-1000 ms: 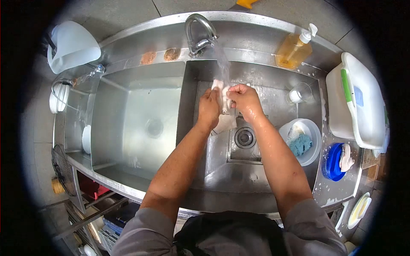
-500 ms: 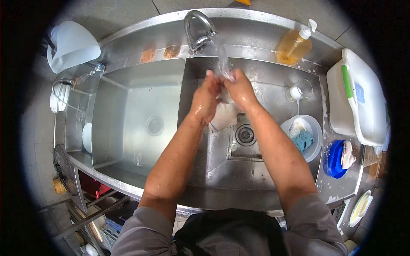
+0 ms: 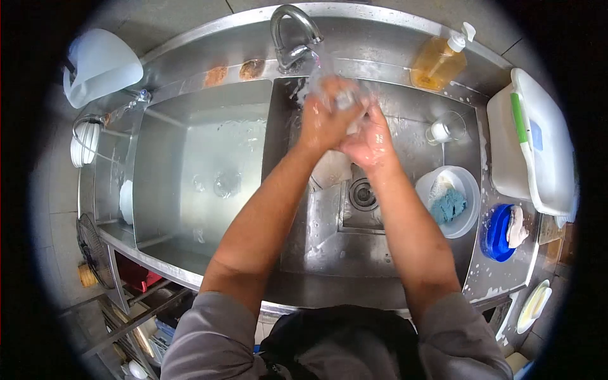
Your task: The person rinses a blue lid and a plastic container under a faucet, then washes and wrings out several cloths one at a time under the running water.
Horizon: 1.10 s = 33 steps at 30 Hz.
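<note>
Water runs from the curved metal faucet over both hands, above the right basin. My left hand is under the stream, its fingers blurred by motion and splashing water. Close against it on the right, my right hand is turned with the palm partly showing, wet and with its fingers bent. Something clear or whitish shows between the hands, too blurred to make out. Below them a pale cloth lies in the basin beside the drain.
A tub with a blue-green cloth and a clear glass stand in the right basin. Around it are a soap bottle, a white bin and a blue container. The left basin holds water.
Both hands have come together and turned under the water; my left hand has moved right and upward, and my right palm now shows. The view has shifted slightly.
</note>
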Tool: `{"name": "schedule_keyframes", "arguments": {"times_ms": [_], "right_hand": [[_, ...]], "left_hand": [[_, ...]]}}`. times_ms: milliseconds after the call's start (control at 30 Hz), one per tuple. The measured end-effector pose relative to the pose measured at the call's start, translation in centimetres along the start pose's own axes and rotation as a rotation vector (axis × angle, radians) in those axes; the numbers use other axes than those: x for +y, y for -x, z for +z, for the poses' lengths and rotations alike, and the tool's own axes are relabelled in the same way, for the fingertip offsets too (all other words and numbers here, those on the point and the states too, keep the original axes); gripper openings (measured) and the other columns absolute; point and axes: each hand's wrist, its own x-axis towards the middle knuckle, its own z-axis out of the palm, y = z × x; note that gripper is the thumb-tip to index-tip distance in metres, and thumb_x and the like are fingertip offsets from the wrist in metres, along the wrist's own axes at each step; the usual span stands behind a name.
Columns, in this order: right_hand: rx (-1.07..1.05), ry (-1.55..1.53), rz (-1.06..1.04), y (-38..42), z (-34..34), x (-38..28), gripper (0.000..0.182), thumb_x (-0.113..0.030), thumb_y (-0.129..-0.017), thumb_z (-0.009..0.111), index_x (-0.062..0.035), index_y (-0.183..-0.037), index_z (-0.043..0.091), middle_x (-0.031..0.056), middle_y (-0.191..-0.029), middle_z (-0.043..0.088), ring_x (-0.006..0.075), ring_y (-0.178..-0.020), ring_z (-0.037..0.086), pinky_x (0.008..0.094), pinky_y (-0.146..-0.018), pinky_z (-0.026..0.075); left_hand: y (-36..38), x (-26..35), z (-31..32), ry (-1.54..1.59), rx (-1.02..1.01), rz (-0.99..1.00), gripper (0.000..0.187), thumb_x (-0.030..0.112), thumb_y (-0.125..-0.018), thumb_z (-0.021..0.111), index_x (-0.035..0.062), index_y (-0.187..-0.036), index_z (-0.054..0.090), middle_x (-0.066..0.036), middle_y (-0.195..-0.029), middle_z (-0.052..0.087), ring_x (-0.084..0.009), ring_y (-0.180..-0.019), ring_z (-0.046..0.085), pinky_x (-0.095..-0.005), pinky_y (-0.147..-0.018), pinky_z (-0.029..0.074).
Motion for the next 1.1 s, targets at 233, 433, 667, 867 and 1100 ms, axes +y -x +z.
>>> {"name": "schedule_keyframes", "arguments": {"times_ms": [233, 433, 667, 867, 1100], "right_hand": [[0.296, 0.729, -0.699, -3.0, 0.5, 1.5, 0.016, -0.007, -0.079, 0.065, -0.0047, -0.093, 0.058, 0.0094, -0.084, 0.065, 0.0257, -0.077, 0.065, 0.0366, -0.072, 0.054], [-0.152, 2.015, -1.081, -0.9, 2.3, -0.4, 0.026, -0.016, -0.071, 0.067, -0.0074, -0.095, 0.060, 0.0153, -0.095, 0.064, 0.0378, -0.093, 0.062, 0.0450, -0.085, 0.050], [-0.011, 2.198, -0.736, -0.8, 2.6, -3.4, 0.047, -0.038, -0.076, 0.075, -0.0033, -0.105, 0.063, 0.0201, -0.109, 0.064, 0.0366, -0.106, 0.061, 0.0441, -0.093, 0.047], [0.090, 1.575, -0.380, -3.8, 0.2, -2.5, 0.045, -0.032, -0.070, 0.074, 0.0005, -0.099, 0.066, 0.0187, -0.086, 0.069, 0.0308, -0.086, 0.068, 0.0390, -0.079, 0.051], [0.219, 1.030, -0.394, -3.2, -2.8, -0.8, 0.034, -0.009, -0.076, 0.069, 0.0027, -0.106, 0.060, 0.0108, -0.090, 0.066, 0.0215, -0.080, 0.065, 0.0354, -0.069, 0.051]], "left_hand": [[2.7, -1.4, 1.7, 0.561, 0.359, -0.779, 0.024, 0.029, -0.093, 0.063, 0.0053, -0.095, 0.063, -0.007, -0.089, 0.065, -0.0190, -0.077, 0.062, -0.0336, -0.067, 0.050], [4.9, -9.5, 0.6, 1.705, -0.276, -1.204, 0.036, 0.036, -0.102, 0.045, 0.0046, -0.112, 0.062, -0.013, -0.104, 0.068, -0.0279, -0.093, 0.068, -0.0434, -0.083, 0.056], [1.6, -5.6, -1.7, 1.060, 0.262, -1.217, 0.044, 0.043, -0.101, 0.048, 0.0024, -0.116, 0.057, -0.015, -0.107, 0.065, -0.0288, -0.103, 0.065, -0.0457, -0.091, 0.053], [3.7, -1.4, -0.2, 0.818, 0.131, -1.052, 0.038, 0.041, -0.099, 0.053, 0.0043, -0.105, 0.061, -0.009, -0.100, 0.062, -0.0236, -0.095, 0.062, -0.0454, -0.083, 0.050], [4.5, -1.9, -0.7, 1.025, 0.099, -1.117, 0.044, 0.032, -0.101, 0.050, -0.0038, -0.126, 0.050, -0.015, -0.117, 0.061, -0.0271, -0.102, 0.063, -0.0422, -0.090, 0.050]]}}
